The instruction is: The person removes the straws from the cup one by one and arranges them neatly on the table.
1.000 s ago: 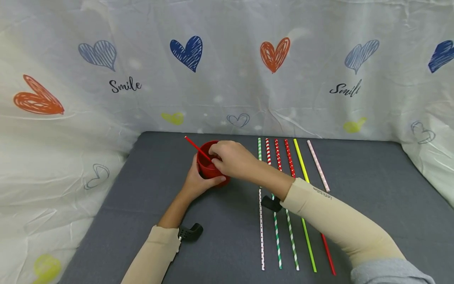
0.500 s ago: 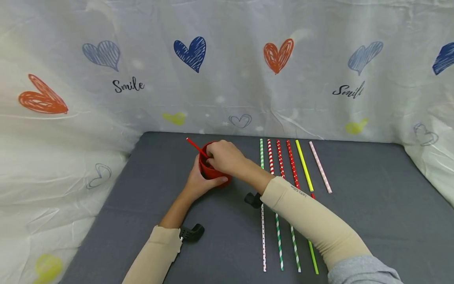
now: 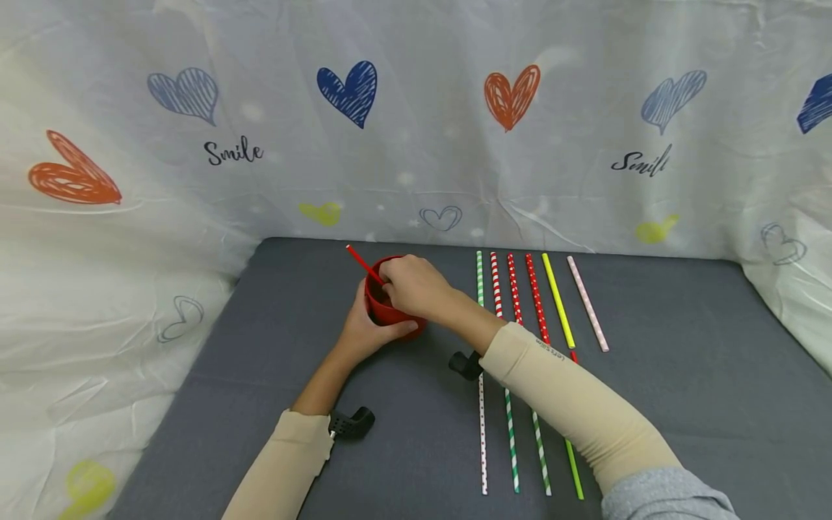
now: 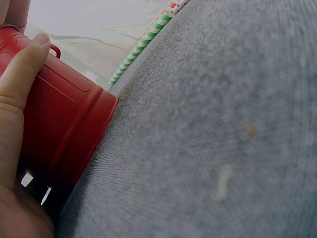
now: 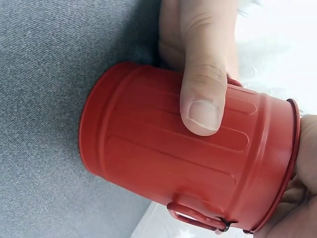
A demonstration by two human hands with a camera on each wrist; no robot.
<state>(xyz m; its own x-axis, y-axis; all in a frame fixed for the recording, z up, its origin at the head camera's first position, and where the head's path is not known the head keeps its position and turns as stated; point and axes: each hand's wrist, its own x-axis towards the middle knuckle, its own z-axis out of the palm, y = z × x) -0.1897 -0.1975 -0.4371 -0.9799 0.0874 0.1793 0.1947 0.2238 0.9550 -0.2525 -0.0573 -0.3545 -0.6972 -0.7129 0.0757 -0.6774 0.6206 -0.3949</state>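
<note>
My left hand (image 3: 366,328) grips a small red bin-shaped pot (image 3: 391,315) with ribbed sides and loop handles. The pot (image 4: 64,111) stands on the grey cloth, and the left thumb lies along its side (image 5: 163,124) in the right wrist view. Out of its mouth a plain red straw (image 3: 364,263) leans up to the left. At the straw's lower part is my right hand (image 3: 416,287), its curled fingers reaching inside the rim. The right fingertips are mostly hidden in the pot; the hand appears to pinch the straw there.
Right of the pot lie two rows of paper straws, among them a green-striped straw (image 3: 480,278), a yellow straw (image 3: 559,303), a pink straw (image 3: 588,303) and a lime straw (image 3: 575,469). The right forearm crosses over several. A white curtain (image 3: 416,166) hangs behind the table.
The right hand has gone slightly deeper into the pot, and less of the red straw shows, its top shifted right. The right forearm has swung left. The left hand keeps its hold.
</note>
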